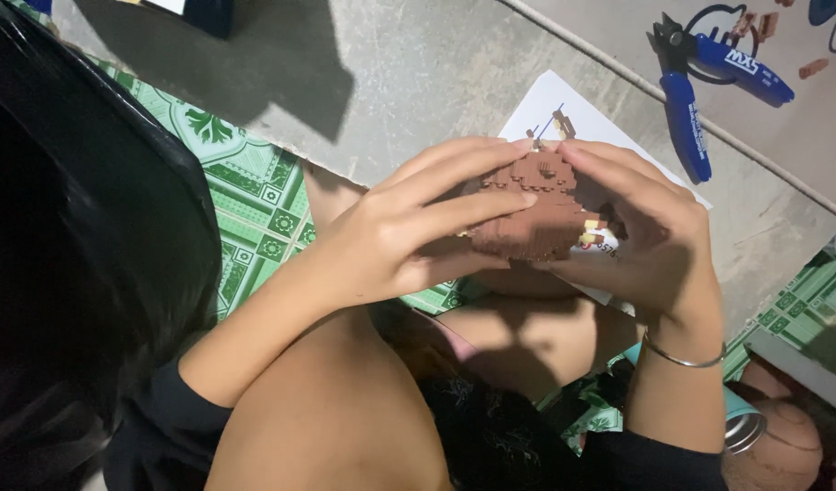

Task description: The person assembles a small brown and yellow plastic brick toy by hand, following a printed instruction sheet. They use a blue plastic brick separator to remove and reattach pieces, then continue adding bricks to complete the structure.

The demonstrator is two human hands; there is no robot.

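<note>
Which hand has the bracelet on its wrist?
The right hand: a thin silver bangle circles its wrist. The left hand has a bare wrist.

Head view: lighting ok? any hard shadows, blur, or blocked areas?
Head view: hard light from above, dark shadows on the grey floor and under both hands; a black out-of-focus mass fills the left side; the brown brick model, held between left hand and right hand, is dim but sharp; blue pliers are well lit.
</note>
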